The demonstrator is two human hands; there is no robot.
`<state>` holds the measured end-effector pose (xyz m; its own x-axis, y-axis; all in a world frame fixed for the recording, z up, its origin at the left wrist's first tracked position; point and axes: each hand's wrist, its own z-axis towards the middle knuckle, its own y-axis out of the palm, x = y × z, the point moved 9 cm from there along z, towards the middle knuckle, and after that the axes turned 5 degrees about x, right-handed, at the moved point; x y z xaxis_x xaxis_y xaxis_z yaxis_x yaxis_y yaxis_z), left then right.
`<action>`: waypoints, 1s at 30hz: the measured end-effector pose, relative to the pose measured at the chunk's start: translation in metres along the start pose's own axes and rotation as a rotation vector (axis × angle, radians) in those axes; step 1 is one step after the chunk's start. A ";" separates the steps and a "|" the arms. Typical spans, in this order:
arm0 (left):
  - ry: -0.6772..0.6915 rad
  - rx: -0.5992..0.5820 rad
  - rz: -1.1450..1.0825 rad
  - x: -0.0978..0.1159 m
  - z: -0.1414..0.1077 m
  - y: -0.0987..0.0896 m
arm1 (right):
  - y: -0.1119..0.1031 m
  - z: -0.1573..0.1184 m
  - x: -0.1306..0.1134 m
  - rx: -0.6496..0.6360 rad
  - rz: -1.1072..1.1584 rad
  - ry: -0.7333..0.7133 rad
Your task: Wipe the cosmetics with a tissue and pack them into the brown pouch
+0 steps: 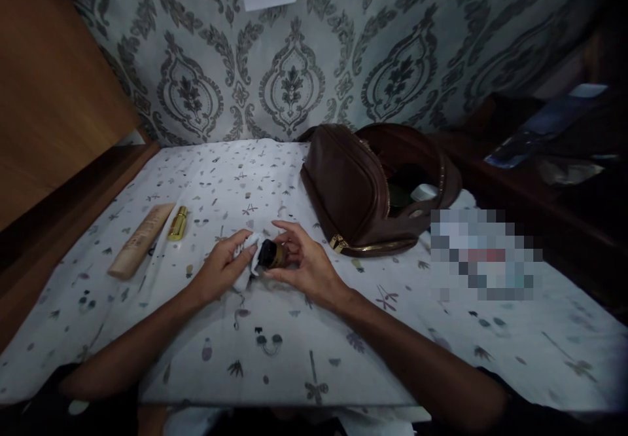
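Note:
Between my hands, just above the patterned cloth, is a small dark jar (268, 253) with a black end and a gold-brown part. My right hand (309, 262) grips the jar from the right, its index finger raised. With my left hand (223, 262) I pinch a crumpled white cloth or tissue (243, 279), pressed against the jar's black end. A beige squeeze tube (140, 241) lies off to the left, and a small gold bottle (177, 224) lies near its upper end. What is printed on the jar cannot be read.
A brown leather bag (348, 184) stands unzipped at the back right, with a white item (423, 192) inside its opening. A blurred-out patch (485, 256) covers something right of it. Wooden furniture (59, 95) borders the left; patterned wallpaper (292, 89) rises behind the table.

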<state>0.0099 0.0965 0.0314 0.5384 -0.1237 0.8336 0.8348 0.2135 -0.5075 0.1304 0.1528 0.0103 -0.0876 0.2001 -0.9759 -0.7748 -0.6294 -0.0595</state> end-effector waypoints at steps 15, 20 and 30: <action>-0.034 -0.070 0.048 -0.001 -0.004 0.008 | -0.019 0.002 -0.014 0.143 -0.360 -0.178; 0.019 -0.040 0.033 0.008 -0.005 0.005 | -0.016 0.001 -0.017 0.116 -0.345 -0.205; 0.278 0.088 0.086 0.032 -0.012 -0.002 | -0.008 0.008 -0.004 0.014 0.014 0.007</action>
<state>0.0269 0.0803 0.0563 0.6280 -0.3597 0.6901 0.7779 0.3168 -0.5427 0.1320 0.1631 0.0167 -0.0941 0.1864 -0.9780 -0.7823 -0.6214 -0.0432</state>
